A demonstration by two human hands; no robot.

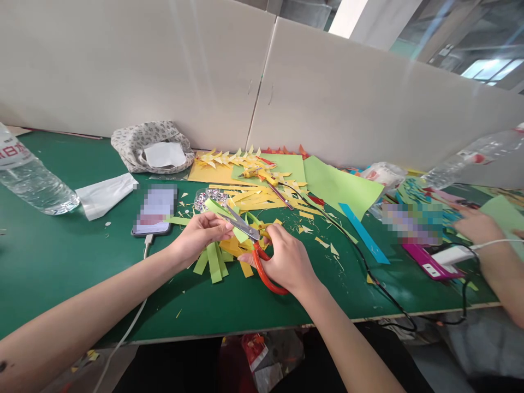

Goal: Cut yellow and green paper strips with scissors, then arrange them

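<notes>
Honestly we can't really read anything here: the water bottle point(36, 185) label has red characters cut off at the edge, and the phone point(154, 212) screen is blurred.

**What the View Kept Back**

The phone point(154, 214) screen was blurred, as was a patch point(412, 224) further right. The right hand point(286, 262) hid one loop of the scissors point(245, 226). The left hand point(200, 234) covered part of the green strip point(216, 208). The left edge cut off the water bottle point(35, 183).
</notes>
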